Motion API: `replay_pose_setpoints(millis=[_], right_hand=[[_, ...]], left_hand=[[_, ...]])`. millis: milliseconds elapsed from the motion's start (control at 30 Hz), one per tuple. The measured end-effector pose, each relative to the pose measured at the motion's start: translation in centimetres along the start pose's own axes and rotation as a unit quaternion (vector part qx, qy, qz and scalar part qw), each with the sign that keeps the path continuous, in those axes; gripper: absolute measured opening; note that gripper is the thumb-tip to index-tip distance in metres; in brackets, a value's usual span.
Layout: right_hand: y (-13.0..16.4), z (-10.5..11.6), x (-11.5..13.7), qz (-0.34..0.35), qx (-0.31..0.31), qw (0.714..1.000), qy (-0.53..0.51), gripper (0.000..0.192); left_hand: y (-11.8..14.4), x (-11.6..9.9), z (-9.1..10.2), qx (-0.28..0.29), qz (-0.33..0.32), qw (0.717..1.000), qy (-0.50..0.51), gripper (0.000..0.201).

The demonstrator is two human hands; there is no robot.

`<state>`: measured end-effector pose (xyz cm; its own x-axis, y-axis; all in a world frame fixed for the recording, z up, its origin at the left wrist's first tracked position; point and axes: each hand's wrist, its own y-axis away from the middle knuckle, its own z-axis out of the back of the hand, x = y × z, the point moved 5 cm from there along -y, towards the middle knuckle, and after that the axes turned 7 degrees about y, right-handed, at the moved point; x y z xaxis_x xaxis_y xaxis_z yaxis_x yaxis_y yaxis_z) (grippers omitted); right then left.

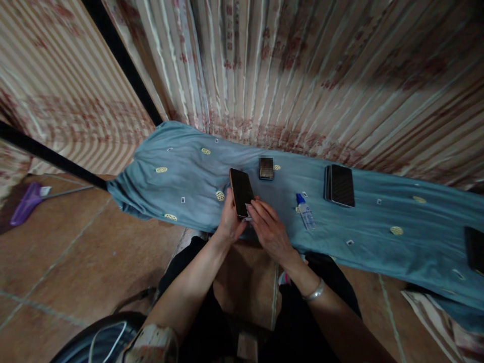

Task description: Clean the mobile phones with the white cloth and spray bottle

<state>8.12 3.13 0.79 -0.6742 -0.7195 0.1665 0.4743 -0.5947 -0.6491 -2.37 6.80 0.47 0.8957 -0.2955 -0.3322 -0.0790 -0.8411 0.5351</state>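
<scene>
Both your hands meet at the black, orange-edged smartphone (241, 192) above the blue patterned cloth (378, 227): your left hand (229, 222) grips its lower end, fingers curled around it, while your right hand (269, 229) touches its bottom edge with narrowed fingertips. A small clear plastic bottle with a blue cap (305, 212) lies just beside your right hand.

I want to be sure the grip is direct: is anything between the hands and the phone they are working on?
Nothing visible: the left hand holds the phone directly, and the right hand has its fingertips at the lower edge.
</scene>
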Motion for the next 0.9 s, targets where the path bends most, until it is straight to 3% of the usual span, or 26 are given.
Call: replay_pose_setpoints(millis=[200, 333, 533, 667, 733, 800, 900], right_hand=[[0.7, -0.8, -1.9, -0.029, 0.016, 0.999, 0.003, 0.054], [1.5, -1.3, -4.7, -0.118, 0.042, 0.992, -0.034, 0.044], [1.9, -0.5, -7.4, -0.296, 0.000, 0.945, -0.140, 0.040], [0.7, 0.8, -7.5, -0.351, -0.047, 0.915, -0.194, 0.039], [-0.2, 1.6, -6.9, -0.348, -0.058, 0.914, -0.198, 0.038], [-1.3, 2.3, -5.6, -0.309, -0.065, 0.932, -0.179, 0.039], [-2.5, 2.2, -2.3, -0.158, -0.029, 0.979, -0.130, 0.044]], left_hand=[[-0.1, -1.0, -0.1, 0.029, -0.031, 0.999, 0.008, 0.059], [0.5, -1.5, 0.0, 0.037, -0.052, 0.998, -0.016, 0.054], [0.7, -1.2, 0.8, 0.020, -0.037, 0.997, -0.062, 0.045], [0.4, -0.6, 1.1, 0.025, -0.053, 0.993, -0.105, 0.044], [0.3, -0.1, 1.2, 0.040, -0.058, 0.989, -0.128, 0.047], [0.1, 0.4, 1.3, 0.060, -0.070, 0.984, -0.150, 0.045], [-0.2, 0.5, 1.8, 0.082, -0.117, 0.978, -0.154, 0.028]])
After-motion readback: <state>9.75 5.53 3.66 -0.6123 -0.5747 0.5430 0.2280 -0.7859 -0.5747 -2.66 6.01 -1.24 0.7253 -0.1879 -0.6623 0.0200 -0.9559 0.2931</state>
